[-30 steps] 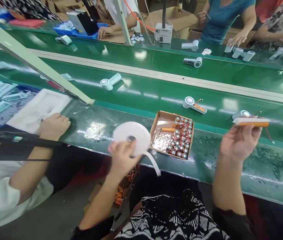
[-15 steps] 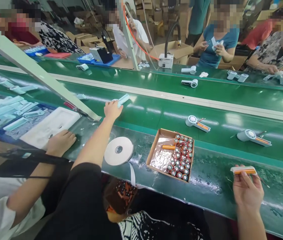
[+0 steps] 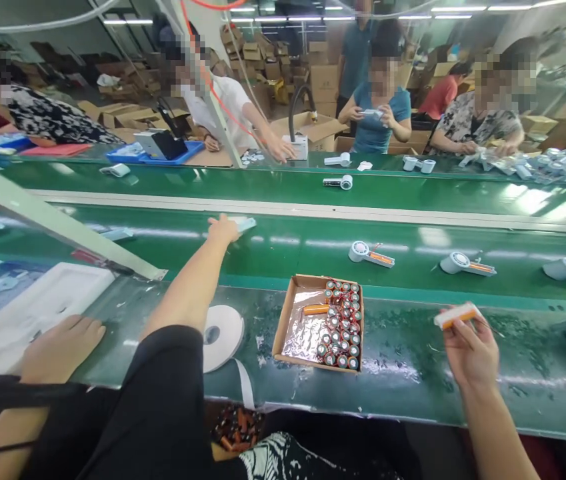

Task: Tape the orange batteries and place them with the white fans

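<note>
The open cardboard tray (image 3: pixel 287 320) on the near green belt is the landmark here: it is lined with foil (image 3: pixel 303 340) and packed with a block of red-topped cylindrical cells (image 3: pixel 343 327), and one loose orange battery pack (image 3: pixel 316 309) lies inside. To the tray's right, the person's right hand (image 3: pixel 470 353) pinches a second orange battery pack (image 3: pixel 457 315), white at the end, between thumb and fingers, holding it up over the belt — a thin wire (image 3: pixel 487 327) trails from it. Just left of the tray, a white tape roll (image 3: pixel 223 337) lies on the belt in neither hand, its loose end (image 3: pixel 243 383) hanging over the belt's near edge. Beyond the tray, the left arm stretches across to the farther green belt (image 3: pixel 303 230), where the left hand (image 3: pixel 223 230) meets a pale blue plastic part (image 3: pixel 245 225); whether the fingers are closed on it or only touching it cannot be told from this view. Behind the tray on that same belt sit white handheld fans (image 3: pixel 370 254), each with an orange pack alongside. Well left of the tray, a co-worker's hand (image 3: pixel 63 347) rests on a white moulded tray (image 3: pixel 37 313) — apart from the person's own hands
</note>
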### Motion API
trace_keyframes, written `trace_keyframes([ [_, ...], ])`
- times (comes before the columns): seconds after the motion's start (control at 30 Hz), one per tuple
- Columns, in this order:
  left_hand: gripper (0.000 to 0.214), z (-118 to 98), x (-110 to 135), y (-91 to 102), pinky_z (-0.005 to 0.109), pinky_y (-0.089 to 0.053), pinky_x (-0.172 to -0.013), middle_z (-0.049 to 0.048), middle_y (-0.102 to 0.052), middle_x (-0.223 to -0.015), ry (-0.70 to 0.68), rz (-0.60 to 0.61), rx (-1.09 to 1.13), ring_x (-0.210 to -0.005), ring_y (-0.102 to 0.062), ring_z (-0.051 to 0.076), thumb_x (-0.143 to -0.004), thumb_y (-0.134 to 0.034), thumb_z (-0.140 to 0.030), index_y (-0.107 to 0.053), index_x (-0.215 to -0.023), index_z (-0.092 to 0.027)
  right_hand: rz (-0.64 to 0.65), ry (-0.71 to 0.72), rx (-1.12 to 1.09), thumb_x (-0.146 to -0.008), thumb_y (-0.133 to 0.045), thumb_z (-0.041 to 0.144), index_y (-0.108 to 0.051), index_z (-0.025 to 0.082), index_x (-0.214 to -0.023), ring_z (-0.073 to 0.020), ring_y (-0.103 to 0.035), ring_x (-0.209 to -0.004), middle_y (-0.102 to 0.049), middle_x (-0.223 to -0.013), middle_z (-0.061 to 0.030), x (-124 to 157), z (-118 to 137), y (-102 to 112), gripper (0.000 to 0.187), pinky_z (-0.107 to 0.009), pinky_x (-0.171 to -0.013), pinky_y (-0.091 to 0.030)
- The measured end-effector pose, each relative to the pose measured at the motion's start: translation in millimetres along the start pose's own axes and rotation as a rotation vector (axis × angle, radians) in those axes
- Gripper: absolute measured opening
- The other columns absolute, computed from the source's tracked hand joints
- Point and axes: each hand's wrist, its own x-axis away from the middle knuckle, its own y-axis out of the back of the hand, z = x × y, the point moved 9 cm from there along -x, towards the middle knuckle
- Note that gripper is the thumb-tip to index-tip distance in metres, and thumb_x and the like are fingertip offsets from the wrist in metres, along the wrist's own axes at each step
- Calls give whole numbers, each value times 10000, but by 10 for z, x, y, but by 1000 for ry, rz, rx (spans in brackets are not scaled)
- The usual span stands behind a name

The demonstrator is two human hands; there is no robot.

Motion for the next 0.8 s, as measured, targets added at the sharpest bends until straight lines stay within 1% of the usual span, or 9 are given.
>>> trace_keyframes([
  [0.07,490,-660,134,-55,614,-552,-1016,293,-457,-1526,-209,-2,-31,-1399,-405,567,-837,-783,-409,-767,-1244,-136,123,10,-8,-621,-1016,305,-711,266,-1202,-242,-820,-933,-800,-1063,-53,29,28,-411,658,-368,-796,-712],
  [0.17,417,-1674,535,-293,520,-539,-1096,176,-432,-1593,-542,13,-51,-1423,-410,450,-842,-757,-299,-793,-1254,-244,301,29,-20,-674,-1005,340,-680,310,-1203,-232,-812,-1012,-806,-1129,-29,84,-9,-1067,621,-386,-865,-701],
  [0.23,403,-2144,783,-450,484,-551,-1082,161,-464,-1570,-678,37,-50,-1402,-434,416,-833,-760,-279,-809,-1232,-259,417,40,2,-699,-993,383,-675,301,-1186,-238,-801,-1059,-811,-1134,-31,84,-115,-1479,588,-409,-918,-688],
  [0.27,388,-2297,855,-500,480,-563,-1060,174,-491,-1544,-709,52,-50,-1382,-456,416,-828,-765,-286,-820,-1210,-247,473,48,31,-709,-985,404,-674,290,-1187,-243,-795,-1072,-813,-1120,-36,67,-185,-1672,581,-422,-947,-679],
  [0.37,345,-2500,856,-513,457,-578,-1020,177,-595,-1438,-727,103,-43,-1267,-570,387,-829,-770,-341,-844,-1149,-235,624,98,213,-743,-940,454,-677,245,-1206,-245,-786,-1037,-803,-1017,-35,-37,-423,-2205,572,-439,-1005,-650],
  [0.43,312,-2520,773,-440,402,-566,-1033,119,-673,-1357,-734,139,-35,-1197,-634,328,-855,-747,-386,-853,-1128,-279,734,169,478,-827,-856,467,-676,225,-1237,-229,-785,-996,-793,-982,-30,-109,-594,-2555,509,-411,-1000,-642],
  [0.53,278,-2513,689,-317,305,-541,-1028,35,-754,-1252,-750,172,-22,-1192,-670,263,-902,-710,-454,-852,-1115,-346,862,275,866,-959,-714,399,-680,219,-1279,-205,-787,-972,-810,-1053,-49,-181,-827,-2986,368,-347,-944,-634],
  [0.63,262,-2515,693,-265,275,-534,-1010,23,-780,-1250,-736,176,0,-1190,-691,239,-954,-681,-452,-832,-1132,-333,929,328,1036,-970,-702,283,-711,220,-1243,-224,-786,-986,-823,-1107,-71,-194,-959,-3222,280,-326,-902,-608],
  [0.8,322,-2589,741,-304,421,-552,-1050,112,-750,-1311,-671,159,71,-1200,-702,278,-1084,-571,-412,-752,-1258,-212,1042,438,1372,-991,-672,211,-737,210,-1244,-299,-755,-1119,-821,-1137,-119,-102,-1073,-3295,262,-349,-971,-535],
])
